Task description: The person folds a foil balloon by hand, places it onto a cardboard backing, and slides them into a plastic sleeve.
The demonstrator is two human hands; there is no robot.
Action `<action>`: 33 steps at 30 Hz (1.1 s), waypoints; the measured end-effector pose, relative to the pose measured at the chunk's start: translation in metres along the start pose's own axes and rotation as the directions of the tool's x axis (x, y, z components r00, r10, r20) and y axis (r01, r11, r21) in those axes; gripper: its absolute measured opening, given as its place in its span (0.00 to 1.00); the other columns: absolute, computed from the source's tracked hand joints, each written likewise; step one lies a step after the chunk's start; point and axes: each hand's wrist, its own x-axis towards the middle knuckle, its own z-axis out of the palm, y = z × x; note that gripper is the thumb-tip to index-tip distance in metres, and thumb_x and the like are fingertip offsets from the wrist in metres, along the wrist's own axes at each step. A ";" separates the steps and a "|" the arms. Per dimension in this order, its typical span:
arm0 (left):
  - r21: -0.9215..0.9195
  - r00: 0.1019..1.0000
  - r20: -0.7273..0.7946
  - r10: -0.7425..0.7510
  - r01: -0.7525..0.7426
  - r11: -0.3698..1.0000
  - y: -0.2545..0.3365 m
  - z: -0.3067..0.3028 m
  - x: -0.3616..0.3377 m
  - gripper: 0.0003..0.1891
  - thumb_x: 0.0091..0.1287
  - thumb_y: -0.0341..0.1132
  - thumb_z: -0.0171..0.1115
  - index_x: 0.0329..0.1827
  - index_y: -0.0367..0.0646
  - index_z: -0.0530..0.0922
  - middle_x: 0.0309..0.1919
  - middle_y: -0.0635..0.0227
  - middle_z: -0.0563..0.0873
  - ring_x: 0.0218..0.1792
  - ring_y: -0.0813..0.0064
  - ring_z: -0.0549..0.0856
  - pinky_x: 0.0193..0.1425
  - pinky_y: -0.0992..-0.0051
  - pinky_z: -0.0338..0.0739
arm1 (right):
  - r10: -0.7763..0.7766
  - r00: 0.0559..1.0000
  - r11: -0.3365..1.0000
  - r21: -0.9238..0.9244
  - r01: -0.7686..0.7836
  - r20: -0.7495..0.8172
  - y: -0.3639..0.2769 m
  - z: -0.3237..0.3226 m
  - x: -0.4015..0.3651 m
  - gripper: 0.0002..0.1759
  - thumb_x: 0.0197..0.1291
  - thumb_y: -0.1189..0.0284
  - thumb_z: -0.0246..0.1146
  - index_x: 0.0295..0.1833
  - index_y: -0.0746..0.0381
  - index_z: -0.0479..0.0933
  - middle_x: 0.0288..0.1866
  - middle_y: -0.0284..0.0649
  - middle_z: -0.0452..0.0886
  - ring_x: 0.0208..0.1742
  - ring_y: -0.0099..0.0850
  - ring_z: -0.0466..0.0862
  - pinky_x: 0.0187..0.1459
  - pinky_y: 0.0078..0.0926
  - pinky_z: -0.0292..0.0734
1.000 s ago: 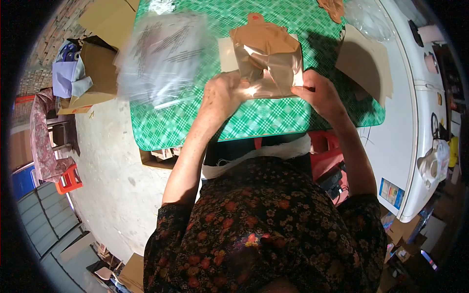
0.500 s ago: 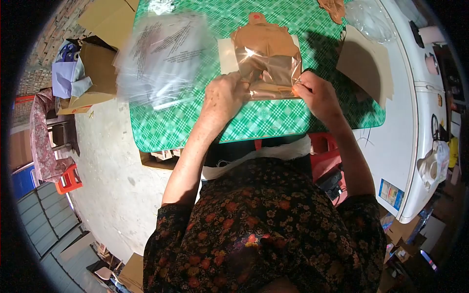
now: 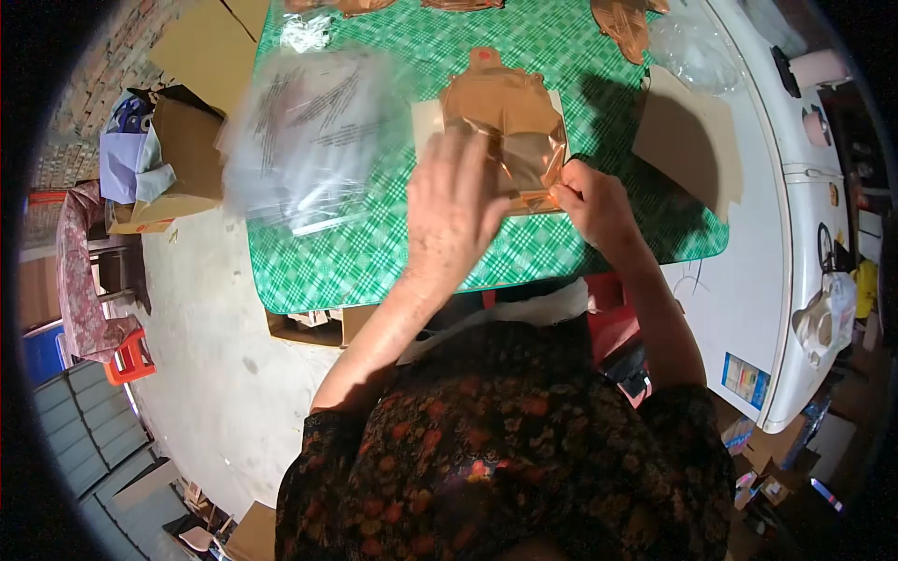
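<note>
A flat, shiny copper-coloured foil balloon (image 3: 505, 98) lies on the table, its tab with a red dot pointing away from me. Its near part is folded over, and a pale card (image 3: 427, 117) shows from under it at the left. My left hand (image 3: 454, 201) rests over the balloon's left side with fingers stretched out, slightly blurred. At the near right corner, my right hand (image 3: 592, 201) pinches the foil between thumb and fingers.
Clear plastic bags with printed text (image 3: 313, 140) lie in a pile at the left of the green checked table (image 3: 374, 290). Brown card sheets (image 3: 678, 140) lie at the right. More copper foil (image 3: 622, 28) is at the far edge. A white fridge (image 3: 739, 280) stands at the right.
My left hand has moved from the foil's near left corner up onto its surface, and its fingers have straightened. My right hand keeps its pinch. The view has shifted slightly.
</note>
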 end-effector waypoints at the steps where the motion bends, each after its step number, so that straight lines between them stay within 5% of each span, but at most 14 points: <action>1: 0.016 0.997 0.070 0.018 -0.019 1.000 0.005 0.004 -0.001 0.48 0.64 0.48 0.78 0.86 0.47 0.65 0.82 0.43 0.65 0.82 0.36 0.64 0.82 0.43 0.63 | -0.008 1.000 1.000 0.005 0.008 -0.001 0.001 0.001 0.000 0.13 0.69 0.62 0.68 0.45 0.62 0.80 0.37 0.52 0.90 0.42 0.54 0.92 0.44 0.52 0.84; 6: 0.098 0.978 0.200 0.065 -0.086 0.991 0.005 0.034 -0.007 0.45 0.70 0.67 0.66 0.89 0.64 0.64 0.88 0.43 0.53 0.85 0.26 0.53 0.83 0.28 0.53 | -0.017 1.000 1.000 0.019 0.017 -0.007 0.002 0.002 -0.002 0.13 0.71 0.62 0.68 0.45 0.62 0.80 0.37 0.53 0.89 0.42 0.56 0.91 0.44 0.53 0.85; 10: 0.211 0.972 0.235 0.008 -0.059 0.976 0.007 0.039 -0.009 0.46 0.71 0.72 0.59 0.89 0.64 0.64 0.90 0.44 0.50 0.84 0.22 0.50 0.81 0.20 0.46 | -0.001 1.000 0.998 0.055 0.002 -0.017 -0.002 -0.003 -0.001 0.13 0.71 0.62 0.68 0.45 0.62 0.80 0.36 0.54 0.89 0.41 0.57 0.90 0.43 0.53 0.84; 16: 0.227 0.968 0.250 0.000 -0.059 0.972 0.008 0.038 -0.008 0.45 0.72 0.72 0.57 0.88 0.62 0.65 0.90 0.44 0.49 0.85 0.22 0.48 0.81 0.21 0.44 | 0.039 0.999 0.983 0.178 -0.035 -0.021 -0.004 -0.006 0.002 0.11 0.72 0.64 0.68 0.44 0.62 0.80 0.35 0.54 0.88 0.40 0.57 0.90 0.42 0.54 0.83; 19: 0.221 0.974 0.225 0.011 -0.062 0.973 0.011 0.036 -0.007 0.45 0.68 0.69 0.65 0.85 0.58 0.69 0.88 0.42 0.53 0.84 0.20 0.49 0.82 0.22 0.47 | 0.019 0.997 0.987 0.158 -0.008 -0.070 0.000 -0.003 0.005 0.11 0.73 0.67 0.68 0.45 0.66 0.80 0.30 0.46 0.88 0.28 0.35 0.89 0.33 0.34 0.81; 22: 0.208 0.976 0.217 0.018 -0.064 0.976 0.010 0.035 -0.006 0.45 0.68 0.69 0.65 0.85 0.58 0.70 0.88 0.41 0.54 0.84 0.20 0.49 0.81 0.22 0.48 | -0.027 0.987 0.988 0.147 0.051 -0.157 0.008 0.002 0.015 0.12 0.72 0.67 0.69 0.45 0.66 0.81 0.30 0.46 0.87 0.28 0.33 0.89 0.33 0.34 0.82; 25: 0.216 0.975 0.220 0.015 -0.064 0.974 0.010 0.036 -0.007 0.45 0.68 0.69 0.66 0.85 0.58 0.70 0.88 0.41 0.53 0.84 0.20 0.50 0.81 0.22 0.48 | 0.077 0.994 0.996 0.052 -0.073 -0.073 0.010 -0.003 0.037 0.12 0.71 0.68 0.70 0.45 0.68 0.82 0.32 0.45 0.88 0.28 0.30 0.88 0.33 0.32 0.83; 28: 0.199 0.971 0.238 0.001 -0.050 0.979 0.007 0.039 -0.009 0.44 0.71 0.71 0.61 0.87 0.62 0.67 0.89 0.44 0.49 0.85 0.21 0.47 0.81 0.20 0.45 | 0.125 0.992 0.975 0.186 -0.119 -0.022 0.006 -0.009 0.059 0.14 0.72 0.66 0.70 0.45 0.68 0.82 0.33 0.43 0.89 0.30 0.28 0.89 0.32 0.31 0.84; 31: 0.200 0.973 0.232 -0.006 -0.041 0.979 0.007 0.040 -0.009 0.44 0.71 0.71 0.61 0.86 0.62 0.68 0.89 0.43 0.50 0.84 0.20 0.47 0.80 0.20 0.46 | 0.034 0.999 0.992 0.123 -0.030 -0.035 0.017 -0.009 0.082 0.15 0.72 0.64 0.69 0.45 0.69 0.82 0.33 0.41 0.89 0.31 0.26 0.89 0.31 0.29 0.84; 33: 0.193 0.977 0.214 -0.002 -0.040 0.980 0.006 0.042 -0.011 0.44 0.71 0.72 0.61 0.86 0.62 0.68 0.89 0.42 0.48 0.84 0.20 0.47 0.80 0.20 0.46 | 0.043 0.993 0.999 0.022 -0.041 -0.105 0.022 -0.005 0.091 0.14 0.71 0.63 0.69 0.46 0.66 0.83 0.34 0.46 0.89 0.35 0.39 0.90 0.38 0.39 0.84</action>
